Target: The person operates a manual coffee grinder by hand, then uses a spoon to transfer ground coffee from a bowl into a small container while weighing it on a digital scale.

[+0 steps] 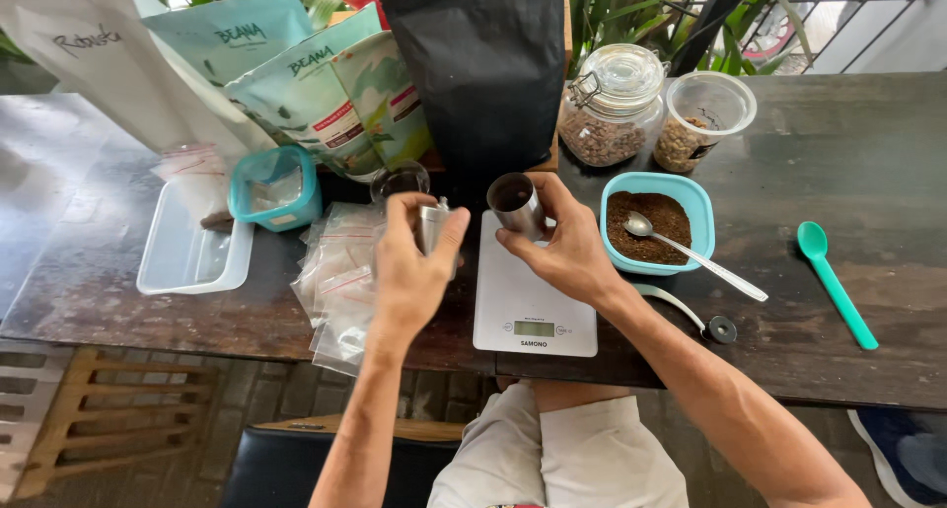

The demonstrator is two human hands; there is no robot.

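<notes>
Hands above the white scale (534, 301): my left hand (414, 271) grips the metal grinder body (431, 224), my right hand (567, 247) clasps its open steel cup (515, 204); any tilt risks spilling grounds onto scale.

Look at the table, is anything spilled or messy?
Nothing is spilled. The small clear bags lie in a loose heap that hangs over the table edge, beside the left hand. The spoon rests tilted in the teal tub of brown grounds.
</notes>
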